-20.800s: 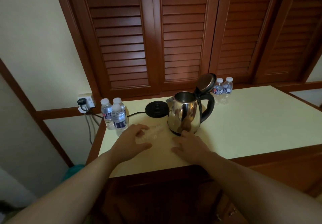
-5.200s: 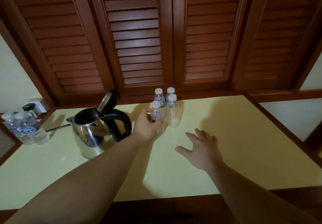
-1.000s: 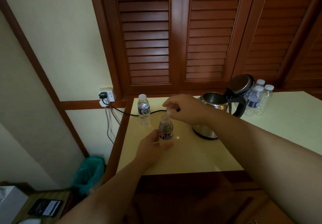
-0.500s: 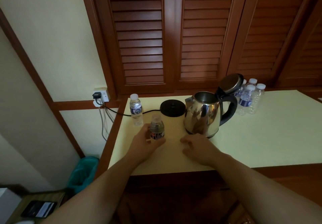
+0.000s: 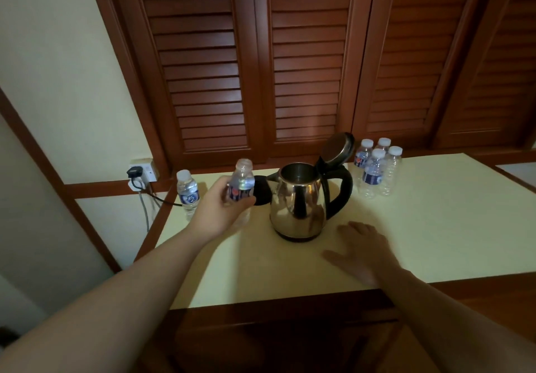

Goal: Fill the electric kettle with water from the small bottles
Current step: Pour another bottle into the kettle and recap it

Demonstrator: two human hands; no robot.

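A steel electric kettle (image 5: 297, 201) stands on the pale yellow tabletop (image 5: 420, 227) with its lid (image 5: 338, 149) flipped up and its mouth open. My left hand (image 5: 216, 211) grips a small uncapped water bottle (image 5: 241, 182) and holds it upright, lifted just left of the kettle. My right hand (image 5: 361, 252) rests flat on the tabletop in front of the kettle's right side, fingers spread, holding nothing. A capped bottle (image 5: 187, 193) stands at the table's left edge. Several more small bottles (image 5: 377, 168) cluster behind the kettle on the right.
The kettle's black base (image 5: 261, 194) lies behind the held bottle, its cord running to a wall socket (image 5: 140, 171) at the left. Brown louvred doors (image 5: 290, 62) rise right behind the table. The table's wooden front edge (image 5: 290, 300) is close to me.
My left hand has lifted the uncapped bottle off the table and moved it toward the kettle. My right hand has slid right and flattened on the tabletop.
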